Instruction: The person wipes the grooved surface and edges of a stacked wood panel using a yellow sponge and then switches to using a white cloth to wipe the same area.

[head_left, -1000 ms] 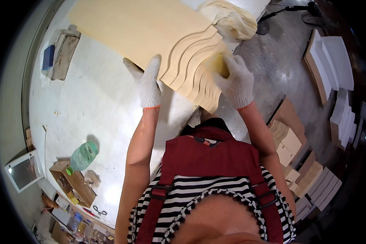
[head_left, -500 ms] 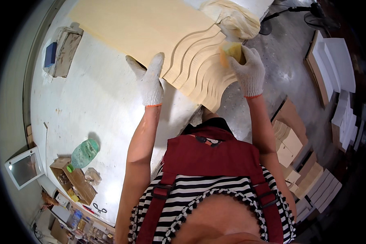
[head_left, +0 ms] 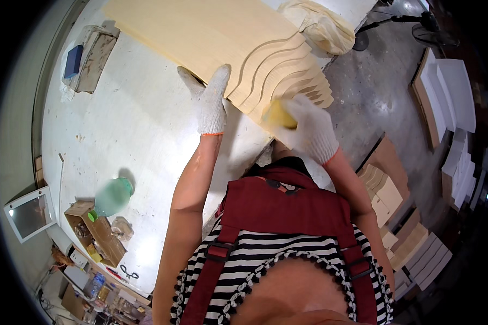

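A stack of pale wooden boards [head_left: 200, 38] lies on the white table, its near right end fanned out in wavy-edged layers. My left hand [head_left: 211, 103], in a white knit glove, grips the stack's near edge with the thumb on top and the other fingers partly hidden underneath. My right hand [head_left: 310, 127], gloved the same way and blurred by motion, holds a yellow sponge [head_left: 280, 114] against the wavy layers near the front corner.
On the white table [head_left: 119, 108] lie a green bottle [head_left: 114, 196], a cardboard box [head_left: 95, 230], scissors [head_left: 129, 272] and a worn block [head_left: 96, 62] beside a blue block [head_left: 74, 61]. A bundled cloth [head_left: 328, 27] sits at the far side. Panels [head_left: 455, 92] and cut boards [head_left: 382, 189] stand on the right.
My right hand has swept the sponge left and toward me across the wavy layers. My left hand keeps its hold on the edge, and the whole view has shifted slightly.
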Motion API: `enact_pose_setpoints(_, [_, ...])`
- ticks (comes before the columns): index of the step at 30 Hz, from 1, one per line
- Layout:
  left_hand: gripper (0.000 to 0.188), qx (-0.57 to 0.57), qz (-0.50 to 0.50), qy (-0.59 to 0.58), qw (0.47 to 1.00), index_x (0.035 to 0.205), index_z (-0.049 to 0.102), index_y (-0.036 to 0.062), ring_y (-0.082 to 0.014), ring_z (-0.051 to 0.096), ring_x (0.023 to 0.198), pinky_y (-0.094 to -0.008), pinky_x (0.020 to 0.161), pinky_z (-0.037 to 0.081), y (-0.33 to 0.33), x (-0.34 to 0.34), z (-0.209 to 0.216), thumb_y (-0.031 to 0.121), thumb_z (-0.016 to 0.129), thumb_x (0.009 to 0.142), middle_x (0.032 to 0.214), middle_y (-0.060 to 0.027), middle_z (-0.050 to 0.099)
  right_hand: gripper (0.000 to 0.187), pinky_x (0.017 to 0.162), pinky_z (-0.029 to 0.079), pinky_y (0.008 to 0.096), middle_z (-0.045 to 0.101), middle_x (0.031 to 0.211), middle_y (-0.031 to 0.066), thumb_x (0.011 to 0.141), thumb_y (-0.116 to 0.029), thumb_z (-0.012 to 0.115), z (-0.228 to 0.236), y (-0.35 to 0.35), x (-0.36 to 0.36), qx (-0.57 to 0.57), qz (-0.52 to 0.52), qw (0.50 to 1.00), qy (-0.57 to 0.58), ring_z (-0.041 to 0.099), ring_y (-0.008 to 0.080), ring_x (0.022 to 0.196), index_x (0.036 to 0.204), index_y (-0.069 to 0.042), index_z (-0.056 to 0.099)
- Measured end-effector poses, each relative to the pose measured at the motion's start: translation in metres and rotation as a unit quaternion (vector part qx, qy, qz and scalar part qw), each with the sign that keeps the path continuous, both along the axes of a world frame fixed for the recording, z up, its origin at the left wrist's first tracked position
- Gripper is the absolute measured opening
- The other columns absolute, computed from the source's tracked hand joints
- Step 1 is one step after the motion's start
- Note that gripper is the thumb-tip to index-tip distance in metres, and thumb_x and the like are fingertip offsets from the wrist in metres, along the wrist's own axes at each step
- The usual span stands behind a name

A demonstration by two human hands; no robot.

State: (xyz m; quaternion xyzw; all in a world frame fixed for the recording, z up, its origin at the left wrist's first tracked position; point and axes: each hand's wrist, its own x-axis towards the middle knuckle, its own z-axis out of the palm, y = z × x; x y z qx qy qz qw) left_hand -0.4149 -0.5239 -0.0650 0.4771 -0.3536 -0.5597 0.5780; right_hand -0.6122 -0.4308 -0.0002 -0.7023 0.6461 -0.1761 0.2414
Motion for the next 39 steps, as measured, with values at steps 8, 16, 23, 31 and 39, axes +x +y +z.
enact_pose_setpoints(8, [0.122,-0.009,0.004,0.008,1.000,0.157,-0.011,-0.0090,-0.0278,0.028,0.149,-0.0336,0.121,0.025,0.001,-0.001,0.003,0.025,0.081,0.086,0.165,-0.0239,0.016,0.042,0.078,0.055,0.0330,0.068,0.095,0.0143,0.078,-0.024,0.079,0.016,-0.032,-0.064,-0.163,-0.185,0.961,-0.123,0.068,0.0272,0.086,0.113,-0.003,0.073])
enact_pose_setpoints(16, [0.123,0.007,-0.003,-0.004,1.000,0.158,-0.010,-0.0090,-0.0276,0.026,0.150,-0.0329,0.121,0.025,0.001,-0.002,0.002,0.026,0.082,0.085,0.166,-0.0240,0.014,0.036,0.075,0.055,0.0369,0.067,0.095,0.0106,0.081,-0.037,0.074,-0.010,-0.076,-0.065,-0.163,-0.191,0.968,0.018,0.067,0.0289,0.085,0.105,-0.010,0.074])
enact_pose_setpoints(23, [0.123,0.002,0.012,-0.013,1.000,0.158,-0.010,-0.0091,-0.0273,0.027,0.150,-0.0324,0.121,0.025,0.000,-0.001,-0.002,0.026,0.082,0.085,0.166,-0.0243,0.015,0.032,0.074,0.055,0.0401,0.067,0.094,0.0099,0.080,-0.037,0.073,-0.005,-0.066,-0.028,-0.117,-0.159,0.980,-0.005,0.068,0.0316,0.083,0.095,-0.009,0.071])
enact_pose_setpoints(31, [0.117,0.006,0.025,-0.002,1.000,0.159,-0.010,-0.0043,-0.0273,0.032,0.147,-0.0367,0.121,0.028,0.002,-0.006,0.003,0.013,0.079,0.086,0.163,-0.0220,0.020,0.033,0.074,0.054,0.0404,0.065,0.093,0.0123,0.079,-0.032,0.074,0.000,-0.060,-0.003,-0.097,-0.023,0.995,0.004,0.067,0.0334,0.087,0.100,-0.007,0.071])
enact_pose_setpoints(39, [0.125,0.014,0.024,-0.028,0.999,0.157,-0.012,-0.0085,-0.0291,0.029,0.149,-0.0345,0.121,0.026,0.004,-0.004,0.007,0.025,0.083,0.083,0.165,-0.0252,0.016,0.037,0.075,0.055,0.0411,0.066,0.098,0.0103,0.078,-0.034,0.075,0.021,-0.004,0.024,0.004,0.055,0.998,0.010,0.068,0.0323,0.088,0.107,-0.011,0.070])
